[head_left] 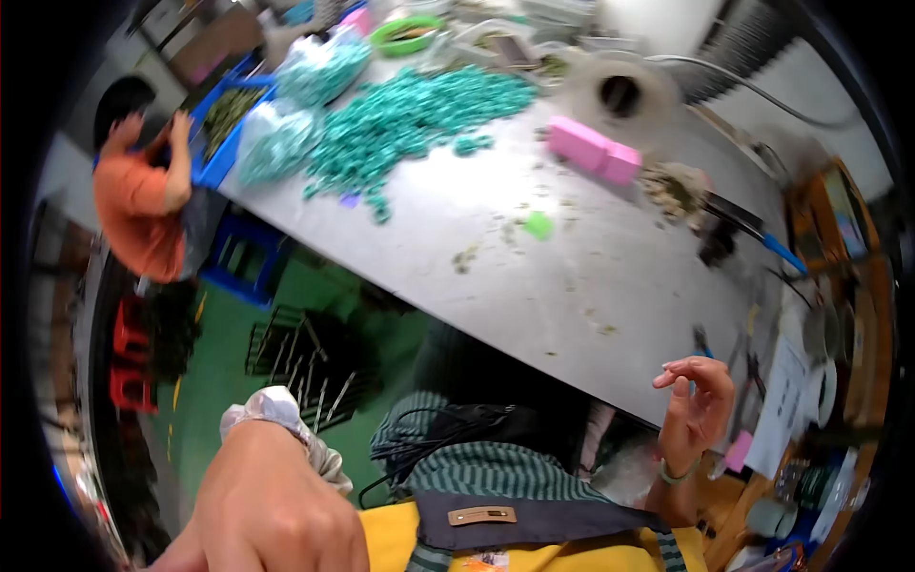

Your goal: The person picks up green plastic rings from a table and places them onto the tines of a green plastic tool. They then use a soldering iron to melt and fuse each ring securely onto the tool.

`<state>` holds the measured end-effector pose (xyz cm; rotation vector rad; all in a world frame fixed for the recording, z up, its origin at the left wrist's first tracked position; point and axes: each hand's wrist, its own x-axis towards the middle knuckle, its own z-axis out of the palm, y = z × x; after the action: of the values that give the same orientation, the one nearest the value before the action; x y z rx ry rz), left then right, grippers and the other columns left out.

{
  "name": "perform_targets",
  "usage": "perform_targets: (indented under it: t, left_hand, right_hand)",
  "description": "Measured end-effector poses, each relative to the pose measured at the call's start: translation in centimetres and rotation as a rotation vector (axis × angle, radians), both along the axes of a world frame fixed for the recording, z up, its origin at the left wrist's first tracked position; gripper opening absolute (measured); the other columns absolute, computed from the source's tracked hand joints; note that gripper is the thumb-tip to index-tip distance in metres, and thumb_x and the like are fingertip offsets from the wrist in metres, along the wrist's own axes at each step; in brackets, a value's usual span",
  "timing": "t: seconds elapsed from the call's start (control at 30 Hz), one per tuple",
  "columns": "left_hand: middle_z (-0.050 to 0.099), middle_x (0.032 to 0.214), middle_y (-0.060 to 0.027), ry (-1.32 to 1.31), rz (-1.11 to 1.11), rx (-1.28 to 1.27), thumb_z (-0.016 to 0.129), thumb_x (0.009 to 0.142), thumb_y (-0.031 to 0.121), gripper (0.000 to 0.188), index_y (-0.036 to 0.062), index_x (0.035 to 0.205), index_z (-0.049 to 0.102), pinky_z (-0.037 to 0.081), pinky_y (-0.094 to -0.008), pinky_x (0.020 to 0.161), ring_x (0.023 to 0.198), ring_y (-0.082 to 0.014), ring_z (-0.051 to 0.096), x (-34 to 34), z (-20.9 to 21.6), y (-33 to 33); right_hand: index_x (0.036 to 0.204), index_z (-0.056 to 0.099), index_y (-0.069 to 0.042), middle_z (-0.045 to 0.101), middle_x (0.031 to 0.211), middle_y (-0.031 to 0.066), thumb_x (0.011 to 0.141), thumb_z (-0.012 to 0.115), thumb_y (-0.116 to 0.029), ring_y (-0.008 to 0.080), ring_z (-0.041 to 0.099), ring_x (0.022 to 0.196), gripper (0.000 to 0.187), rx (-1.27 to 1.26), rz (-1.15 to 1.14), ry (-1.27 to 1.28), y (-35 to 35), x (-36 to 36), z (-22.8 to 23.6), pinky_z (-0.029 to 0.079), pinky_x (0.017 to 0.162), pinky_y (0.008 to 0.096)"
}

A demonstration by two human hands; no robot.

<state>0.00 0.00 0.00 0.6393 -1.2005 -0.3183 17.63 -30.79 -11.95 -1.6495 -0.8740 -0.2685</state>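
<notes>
My left hand [272, 505] is raised large and close at the lower left, its back toward me. A pale cuff rings the wrist. Its fingers run past the lower edge, so their pose and any held thing are hidden. My right hand [701, 405] hovers by the near right edge of the metal table [429, 238]. Its fingers are loosely bent, thumb apart from them, with nothing seen between. A band circles that wrist. Nearest to it on the table lies a dark, slim tool [701, 340].
Teal wrapped pieces [410, 119] spread across the far table beside filled plastic bags [276, 143]. A pink block [593, 151] and green scrap [538, 225] lie nearer. At left, a person in orange [143, 210] sits by a blue crate [221, 162]. A black rack [305, 367] stands on the floor.
</notes>
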Motion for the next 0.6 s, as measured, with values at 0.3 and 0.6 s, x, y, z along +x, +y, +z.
perform_targets:
  t: [0.3,0.6]
  left_hand:
    - [0.05,0.072,0.001,1.442,1.527,-0.264,0.051,0.101,0.028,0.034,0.0111,0.13,0.053,0.046,-0.0299,0.065,0.07,-0.0128,0.049,-14.5,-30.0,21.7]
    - [0.05,0.133,-0.0116,2.088,1.148,-0.386,0.058,0.097,0.04,0.058,0.0167,0.145,0.035,0.045,-0.0459,0.099,0.119,-0.0292,0.051,-7.8,-64.8,21.4]
  right_hand:
    - [0.092,0.062,-0.007,0.056,0.083,0.0073,0.072,0.08,-0.013,0.029,0.053,0.082,0.027,-0.952,0.446,-0.247,19.7,-1.5,-3.6,0.04,0.074,0.039]
    - [0.082,0.047,-0.007,0.051,0.079,0.0108,0.066,0.078,-0.011,0.0324,0.048,0.078,0.034,-1.402,0.385,-0.176,25.0,-1.5,-4.9,0.036,0.073,0.0414]
